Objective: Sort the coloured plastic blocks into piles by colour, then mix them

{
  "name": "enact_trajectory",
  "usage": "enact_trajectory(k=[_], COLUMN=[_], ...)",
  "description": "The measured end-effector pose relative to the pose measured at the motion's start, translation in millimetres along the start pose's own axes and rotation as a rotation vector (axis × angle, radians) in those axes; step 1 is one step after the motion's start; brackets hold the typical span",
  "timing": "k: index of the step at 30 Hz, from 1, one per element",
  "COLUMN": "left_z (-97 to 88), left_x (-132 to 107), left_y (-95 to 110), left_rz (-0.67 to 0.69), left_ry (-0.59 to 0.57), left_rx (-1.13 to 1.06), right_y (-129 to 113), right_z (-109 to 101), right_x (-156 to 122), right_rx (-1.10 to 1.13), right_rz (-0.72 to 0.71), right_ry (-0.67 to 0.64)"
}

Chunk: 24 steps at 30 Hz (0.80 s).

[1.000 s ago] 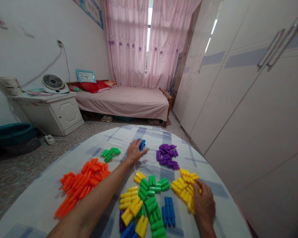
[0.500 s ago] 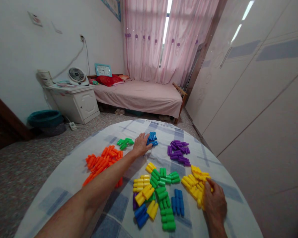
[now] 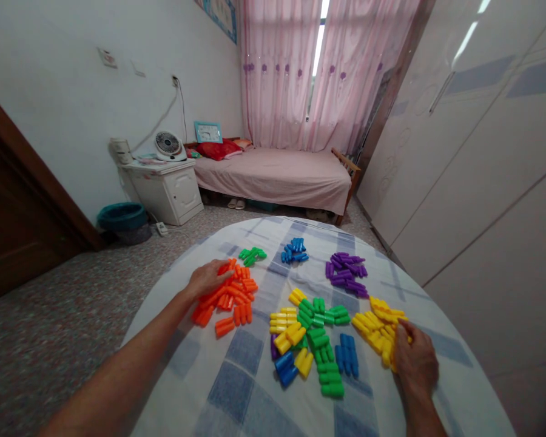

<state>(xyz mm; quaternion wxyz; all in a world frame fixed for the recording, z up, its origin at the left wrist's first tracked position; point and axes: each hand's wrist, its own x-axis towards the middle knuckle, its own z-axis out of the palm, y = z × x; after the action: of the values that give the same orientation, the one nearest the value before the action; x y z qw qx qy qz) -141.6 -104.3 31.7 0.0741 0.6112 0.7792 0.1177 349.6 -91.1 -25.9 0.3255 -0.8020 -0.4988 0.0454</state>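
Observation:
A round table under a blue-checked cloth (image 3: 236,388) carries heaps of plastic pegs sorted by colour. My left hand (image 3: 207,278) lies on the far-left edge of the orange heap (image 3: 230,297), fingers curled over the pegs. My right hand (image 3: 416,361) rests against the near side of the yellow heap (image 3: 380,328), fingers bent onto it. Farther back sit a small green heap (image 3: 252,255), a blue heap (image 3: 294,250) and a purple heap (image 3: 346,274). A mixed cluster of yellow, green, blue and purple pegs (image 3: 316,346) lies between my hands.
White wardrobe doors (image 3: 482,170) run along the right. A pink-covered bed (image 3: 277,176) stands under pink curtains at the back. A white cabinet (image 3: 164,188) with a fan, a teal basin (image 3: 121,215) and a brown door (image 3: 18,230) are at the left.
My left hand has let go of the blue pegs at the far side and moved left and nearer, onto the orange heap. The head camera has swung left. My right hand stays at the yellow heap.

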Motion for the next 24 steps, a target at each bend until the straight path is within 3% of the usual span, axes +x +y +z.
enact_trajectory(k=[7, 12, 17, 21, 24], left_z=[5.5, 4.6, 5.5, 24.9, 41.1], left_x=[-14.9, -13.1, -14.8, -36.3, -49.6], left_y=[1.8, 10.7, 57.5, 107.4, 139.2], left_rz=[0.124, 0.177, 0.364, 0.567, 0.626], left_ry=[-0.035, 0.205, 0.205, 0.043, -0.026], left_rx=[-0.007, 0.031, -0.116, -0.349, -0.436], right_y=[1.1, 1.4, 0.4, -4.4, -8.2], right_z=[-0.6, 1.0, 1.1, -1.1, -2.8], right_x=[-1.0, -0.1, -0.8, -4.3, -6.5], right_rx=[0.021, 0.021, 0.041, 0.095, 0.126], right_rz=[-0.026, -0.016, -0.023, -0.031, -0.013], right_ry=[-0.004, 0.001, 0.012, 0.026, 0.023])
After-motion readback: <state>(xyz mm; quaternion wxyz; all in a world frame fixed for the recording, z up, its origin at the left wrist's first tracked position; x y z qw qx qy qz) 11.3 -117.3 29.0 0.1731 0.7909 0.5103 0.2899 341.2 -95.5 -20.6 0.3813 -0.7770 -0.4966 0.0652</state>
